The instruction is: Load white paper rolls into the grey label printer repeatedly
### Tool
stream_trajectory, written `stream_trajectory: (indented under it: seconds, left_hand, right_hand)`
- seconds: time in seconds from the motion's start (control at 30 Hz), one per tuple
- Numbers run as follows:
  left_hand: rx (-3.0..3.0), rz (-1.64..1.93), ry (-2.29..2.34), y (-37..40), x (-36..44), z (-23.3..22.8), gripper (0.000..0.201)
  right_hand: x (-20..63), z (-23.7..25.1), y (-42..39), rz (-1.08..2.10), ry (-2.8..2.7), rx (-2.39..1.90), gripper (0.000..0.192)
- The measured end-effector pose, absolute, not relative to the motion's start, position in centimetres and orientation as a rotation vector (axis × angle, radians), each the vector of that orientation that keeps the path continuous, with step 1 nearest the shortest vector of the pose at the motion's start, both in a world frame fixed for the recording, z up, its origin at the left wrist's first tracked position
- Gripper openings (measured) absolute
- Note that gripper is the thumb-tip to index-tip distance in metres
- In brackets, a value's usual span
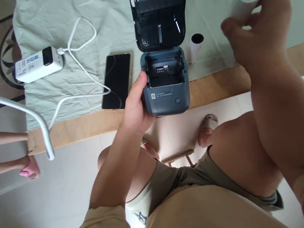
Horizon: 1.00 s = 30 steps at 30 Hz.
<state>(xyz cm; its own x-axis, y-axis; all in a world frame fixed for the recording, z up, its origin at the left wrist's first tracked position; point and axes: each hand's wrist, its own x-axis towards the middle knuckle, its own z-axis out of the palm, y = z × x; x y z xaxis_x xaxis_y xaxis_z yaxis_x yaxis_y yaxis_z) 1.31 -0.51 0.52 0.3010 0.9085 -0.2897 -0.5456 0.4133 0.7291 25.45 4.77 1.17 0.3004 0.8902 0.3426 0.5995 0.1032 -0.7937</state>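
My left hand (pixel 139 106) grips the lower left side of a dark blue-grey label printer (pixel 168 99), its thumb along the edge. The printer's black lid (pixel 160 16) is swung up, and the roll bay inside shows a small printed sticker and no roll. Off to the right, my right hand (pixel 265 29) is closed around a white paper roll (pixel 244 4), whose dark core hole faces up. Another white roll (pixel 196 47) with a wide dark opening stands on the cloth just right of the printer.
A black-screened phone (pixel 117 81) lies left of the printer. Further left, a white power bank (pixel 39 65) has a white cable (pixel 79 63) plugged in. A green cloth (pixel 77 4) covers the table, with its wooden edge (pixel 220 83) towards me. Another person's legs (pixel 1 137) show at far left.
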Motion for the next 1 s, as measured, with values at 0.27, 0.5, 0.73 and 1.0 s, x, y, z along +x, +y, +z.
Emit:
stream_trajectory:
  seconds: [0.27, 0.5, 0.73, 1.0]
  left_hand:
    - [0.570, 1.035, 0.768, -0.4, 1.3, 0.6, 0.048]
    - [0.473, 1.052, 0.806, -0.4, 1.7, 0.9, 0.045]
    - [0.499, 1.042, 0.787, -0.4, 1.6, 1.0, 0.034]
    - [0.535, 1.052, 0.756, -0.5, 1.3, 0.3, 0.046]
  right_hand:
    - [26.4, 0.1, 5.6, 0.075, -1.575, -1.919, 0.060]
    - [22.5, 1.1, 3.2, -0.024, -1.834, -1.446, 0.054]
    - [20.7, -1.3, 4.1, 0.229, -1.933, -1.638, 0.048]
    - [20.8, 0.0, 5.2, 0.962, -1.209, -1.438, 0.051]
